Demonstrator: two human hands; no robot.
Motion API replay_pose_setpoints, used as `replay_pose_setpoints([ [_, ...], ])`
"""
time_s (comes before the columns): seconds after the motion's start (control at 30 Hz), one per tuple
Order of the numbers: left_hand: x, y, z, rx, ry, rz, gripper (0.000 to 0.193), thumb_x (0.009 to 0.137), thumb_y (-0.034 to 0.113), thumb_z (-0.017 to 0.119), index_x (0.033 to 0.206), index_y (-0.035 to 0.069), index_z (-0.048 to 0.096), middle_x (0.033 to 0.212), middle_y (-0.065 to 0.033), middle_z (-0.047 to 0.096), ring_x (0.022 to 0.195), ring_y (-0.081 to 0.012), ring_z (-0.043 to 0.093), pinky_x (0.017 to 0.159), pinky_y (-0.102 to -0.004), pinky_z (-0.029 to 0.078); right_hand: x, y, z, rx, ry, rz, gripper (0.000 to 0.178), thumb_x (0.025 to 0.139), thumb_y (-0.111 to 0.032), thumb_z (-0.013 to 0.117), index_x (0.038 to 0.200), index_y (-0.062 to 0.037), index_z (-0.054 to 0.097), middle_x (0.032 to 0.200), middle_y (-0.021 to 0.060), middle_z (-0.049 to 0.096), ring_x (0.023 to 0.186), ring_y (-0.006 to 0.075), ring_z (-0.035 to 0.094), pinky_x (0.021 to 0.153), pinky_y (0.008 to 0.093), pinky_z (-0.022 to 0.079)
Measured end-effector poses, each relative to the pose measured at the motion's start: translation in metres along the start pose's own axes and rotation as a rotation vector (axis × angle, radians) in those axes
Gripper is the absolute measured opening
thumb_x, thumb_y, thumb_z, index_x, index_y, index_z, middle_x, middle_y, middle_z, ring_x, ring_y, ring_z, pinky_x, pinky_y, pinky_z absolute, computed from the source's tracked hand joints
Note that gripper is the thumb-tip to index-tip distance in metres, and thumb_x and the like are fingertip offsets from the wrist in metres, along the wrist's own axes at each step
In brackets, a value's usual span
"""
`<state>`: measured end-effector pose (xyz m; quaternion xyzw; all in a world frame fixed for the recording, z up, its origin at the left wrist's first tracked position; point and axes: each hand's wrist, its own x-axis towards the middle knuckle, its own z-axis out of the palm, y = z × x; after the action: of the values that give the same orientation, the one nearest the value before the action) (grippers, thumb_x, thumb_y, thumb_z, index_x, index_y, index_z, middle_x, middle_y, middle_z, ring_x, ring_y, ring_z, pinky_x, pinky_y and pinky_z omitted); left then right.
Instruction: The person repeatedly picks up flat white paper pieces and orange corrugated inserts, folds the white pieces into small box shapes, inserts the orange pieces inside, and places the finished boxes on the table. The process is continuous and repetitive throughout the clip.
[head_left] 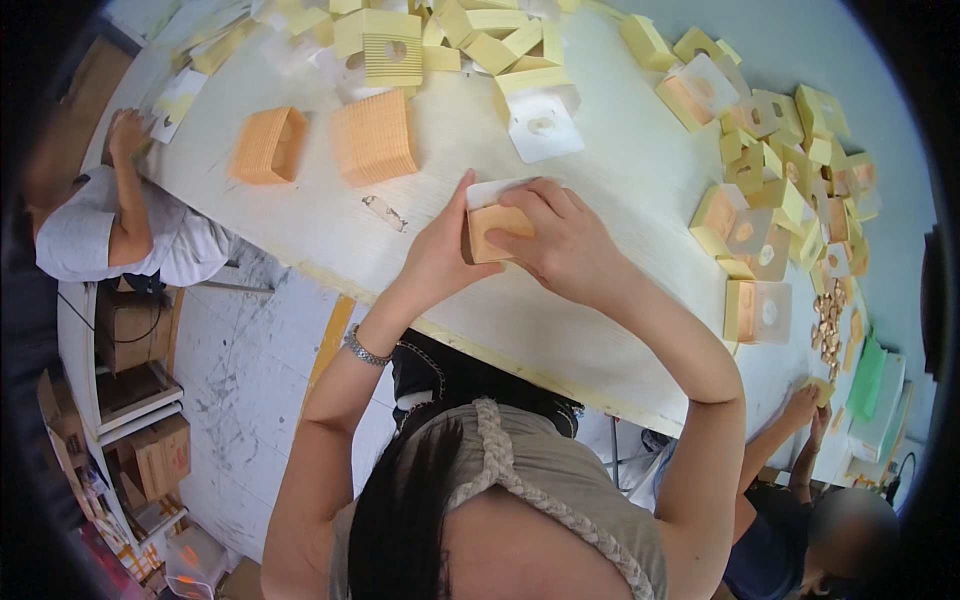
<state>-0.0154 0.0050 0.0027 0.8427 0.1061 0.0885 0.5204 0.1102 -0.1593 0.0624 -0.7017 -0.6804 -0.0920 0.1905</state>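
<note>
Above the near middle of the table (560, 335), holds a small orange box (487, 228) between both hands; cannot tell whether it is touching the tabletop. With the left hand (437, 240), grips the left side, fingers spread from the far corner to the near edge. With the right hand (575, 240), grips from the right, fingers closed and bent across the far edge and onto the orange front, just beside a white flap (488, 192). Cannot tell how the hidden fingertips lie. Wears a metal watch (366, 347) on the left wrist. Beyond the left hand, has a small marked patch (384, 213) on the tabletop, then two orange stacks (265, 147) set apart. Farther off, has a heap (495, 50) of yellow boxes, with a white panel (540, 135) at its near edge. To the right, has another heap (795, 195), stretching nearer toward copper-coloured pieces (828, 325) and a green bag (868, 378). At near right, has a co-worker in a dark top (765, 540), holding a yellow piece (820, 390); at far left, another in a pale shirt (85, 225). On the near left, has shelves holding brown cartons (160, 455).
</note>
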Motion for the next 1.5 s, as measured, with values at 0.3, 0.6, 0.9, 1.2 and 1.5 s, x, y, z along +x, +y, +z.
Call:
replay_pose_setpoints([
  [0.3,0.002,0.000,-0.001,0.125,-0.005,-0.002,0.111,0.061,0.019,0.088,0.149,0.008,0.022,0.129,-0.0185,0.054,0.113,-0.0353,0.058,0.090,-0.0385,0.050,-0.021,0.014,-0.003,-0.021,-0.218,-0.050,0.041,0.078,-0.007,0.063,0.118,0.0021,0.061,0.135,0.0132,0.051,0.121,0.0306,0.049,0.097,0.0384,0.046],
  [0.6,0.003,0.000,0.000,0.131,-0.002,0.045,0.103,0.061,0.019,0.087,0.146,0.008,0.028,0.121,-0.0190,0.058,0.105,-0.0361,0.060,0.086,-0.0394,0.051,-0.028,0.016,0.009,-0.136,-0.187,-0.120,0.039,0.073,-0.006,0.062,0.110,0.0032,0.066,0.124,0.0109,0.062,0.117,0.0265,0.052,0.092,0.0350,0.050],
  [0.9,0.001,-0.002,0.005,0.167,0.013,0.000,0.102,0.061,0.019,0.087,0.146,0.010,0.031,0.123,-0.0158,0.059,0.108,-0.0347,0.061,0.089,-0.0387,0.051,-0.026,0.008,0.012,-0.212,-0.051,0.023,0.035,0.068,-0.006,0.064,0.102,0.0013,0.068,0.114,0.0101,0.065,0.106,0.0260,0.057,0.087,0.0357,0.051],
  [1.2,-0.001,-0.001,0.008,0.195,0.038,-0.005,0.100,0.062,0.017,0.087,0.144,0.008,0.032,0.127,-0.0153,0.057,0.110,-0.0348,0.059,0.089,-0.0397,0.050,-0.018,0.014,0.017,-0.156,0.009,0.177,0.026,0.070,-0.004,0.065,0.095,-0.0008,0.066,0.102,0.0057,0.068,0.093,0.0248,0.059,0.080,0.0349,0.049],
  [1.5,-0.005,-0.001,0.018,0.242,0.119,0.074,0.094,0.067,0.024,0.084,0.142,0.004,0.031,0.124,-0.0201,0.055,0.107,-0.0388,0.058,0.088,-0.0441,0.049,-0.003,0.018,0.024,-0.333,0.040,0.238,0.013,0.075,-0.010,0.068,0.087,-0.0062,0.067,0.083,0.0031,0.067,0.078,0.0200,0.056,0.070,0.0319,0.044],
])
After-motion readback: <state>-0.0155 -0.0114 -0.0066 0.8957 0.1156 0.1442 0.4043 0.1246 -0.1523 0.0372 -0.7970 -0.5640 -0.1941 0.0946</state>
